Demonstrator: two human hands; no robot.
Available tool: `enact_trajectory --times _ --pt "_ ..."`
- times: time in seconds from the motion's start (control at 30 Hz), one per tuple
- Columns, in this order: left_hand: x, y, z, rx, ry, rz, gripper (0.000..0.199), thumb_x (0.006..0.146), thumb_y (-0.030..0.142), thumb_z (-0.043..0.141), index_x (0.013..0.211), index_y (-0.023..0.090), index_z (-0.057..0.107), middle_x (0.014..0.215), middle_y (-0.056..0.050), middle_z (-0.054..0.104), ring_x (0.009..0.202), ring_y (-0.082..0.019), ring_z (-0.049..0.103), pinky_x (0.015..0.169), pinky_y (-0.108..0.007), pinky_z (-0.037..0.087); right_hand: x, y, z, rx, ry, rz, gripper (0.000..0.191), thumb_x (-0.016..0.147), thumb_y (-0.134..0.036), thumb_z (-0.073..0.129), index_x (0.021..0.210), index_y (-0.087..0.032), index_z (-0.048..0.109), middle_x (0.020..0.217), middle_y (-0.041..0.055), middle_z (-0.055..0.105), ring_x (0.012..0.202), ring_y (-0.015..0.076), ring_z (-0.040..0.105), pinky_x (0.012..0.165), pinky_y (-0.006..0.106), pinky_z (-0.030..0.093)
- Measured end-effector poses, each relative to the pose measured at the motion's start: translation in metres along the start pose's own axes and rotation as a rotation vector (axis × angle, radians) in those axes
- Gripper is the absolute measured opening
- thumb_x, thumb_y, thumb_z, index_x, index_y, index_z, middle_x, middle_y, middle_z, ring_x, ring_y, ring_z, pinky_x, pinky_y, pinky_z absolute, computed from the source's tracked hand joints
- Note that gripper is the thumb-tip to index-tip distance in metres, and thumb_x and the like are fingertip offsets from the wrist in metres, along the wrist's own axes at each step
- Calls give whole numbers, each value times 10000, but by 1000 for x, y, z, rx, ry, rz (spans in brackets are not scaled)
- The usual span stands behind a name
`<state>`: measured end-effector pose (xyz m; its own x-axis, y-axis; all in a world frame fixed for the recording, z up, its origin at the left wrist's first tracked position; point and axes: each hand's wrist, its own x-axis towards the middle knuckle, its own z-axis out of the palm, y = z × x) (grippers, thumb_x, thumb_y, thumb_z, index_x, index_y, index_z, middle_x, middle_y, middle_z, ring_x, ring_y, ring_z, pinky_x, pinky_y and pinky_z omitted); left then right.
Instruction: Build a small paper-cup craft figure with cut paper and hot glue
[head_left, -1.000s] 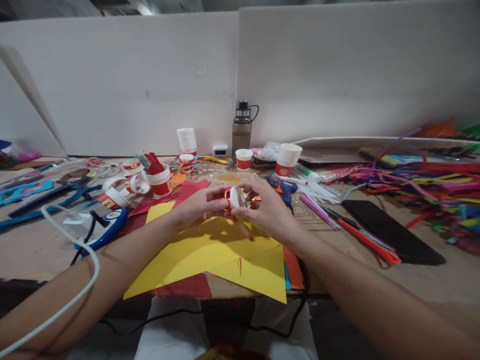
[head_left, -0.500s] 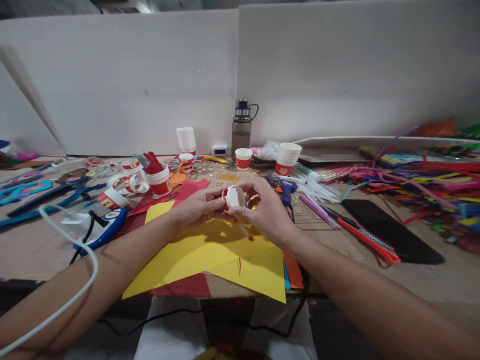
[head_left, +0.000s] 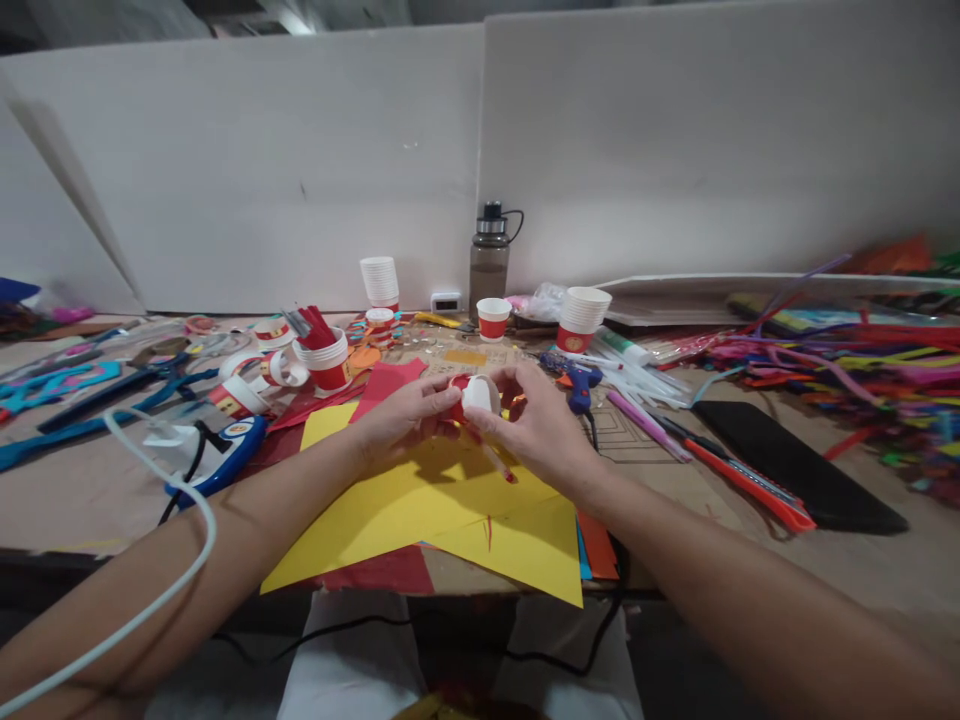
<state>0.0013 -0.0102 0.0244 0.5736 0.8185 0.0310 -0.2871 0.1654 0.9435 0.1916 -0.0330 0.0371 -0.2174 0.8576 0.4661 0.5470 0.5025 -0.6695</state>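
A small red and white paper cup piece (head_left: 481,394) is held between my two hands above the yellow paper (head_left: 420,492). My left hand (head_left: 420,412) pinches its left side with thumb and fingers. On the right side, my right hand (head_left: 525,410) curls around the piece, its thumb against the white part. Beneath my hands a thin stick with a red tip (head_left: 501,466) slants over the yellow paper. Red paper (head_left: 386,385) lies just behind my left hand.
Behind stand a bottle (head_left: 489,265), a single cup (head_left: 493,318) and stacked cups (head_left: 581,318). A glue gun (head_left: 581,382), cutter (head_left: 750,485) and black phone-like slab (head_left: 799,465) lie right. At left are a blue-white device (head_left: 229,455) and a cup of red strips (head_left: 324,360).
The cup piece has turned in my fingers; its opening showed before, and now a white face shows more. The whole view has shifted slightly, moving the scene a little to the right.
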Motion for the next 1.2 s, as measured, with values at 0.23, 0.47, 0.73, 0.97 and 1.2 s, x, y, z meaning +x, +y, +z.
enact_trajectory --times 0.23,0.47,0.73,0.97,1.2 --pt "6 13 -17 -111 264 -1 234 848 302 499 972 137 609 853 -92 692 657 -150 641 522 -232 480 -8 -10 -1 -117 -170 -19 298 800 -435 661 926 -194 540 921 50 602 814 188 545 698 318 430" --pt "8 13 -20 170 427 -38 146 778 227 548 884 136 594 717 -95 690 557 -169 637 499 -258 470 -22 -14 11 -351 -449 -267 424 747 -523 719 1017 -205 644 978 92 615 915 246 541 759 358 424" --pt "8 11 -24 623 511 -61 204 709 333 676 740 135 641 632 -7 608 534 -98 514 500 -218 360 -18 -12 9 -311 -487 -222 483 773 -571 670 1080 -198 660 1016 107 643 967 252 568 796 353 436" --pt "9 11 -38 1274 443 -63 245 714 347 656 878 175 718 783 -26 683 710 -162 584 616 -261 397 1 1 -9 -224 -223 -118 232 881 -379 589 967 -180 670 911 72 676 817 194 586 729 323 436" --pt "11 8 -45 1379 402 -93 259 771 425 616 835 201 727 856 -46 729 762 -188 629 644 -274 432 29 13 -22 -109 -101 104 220 840 -361 592 928 -184 690 801 35 679 673 153 562 607 280 422"
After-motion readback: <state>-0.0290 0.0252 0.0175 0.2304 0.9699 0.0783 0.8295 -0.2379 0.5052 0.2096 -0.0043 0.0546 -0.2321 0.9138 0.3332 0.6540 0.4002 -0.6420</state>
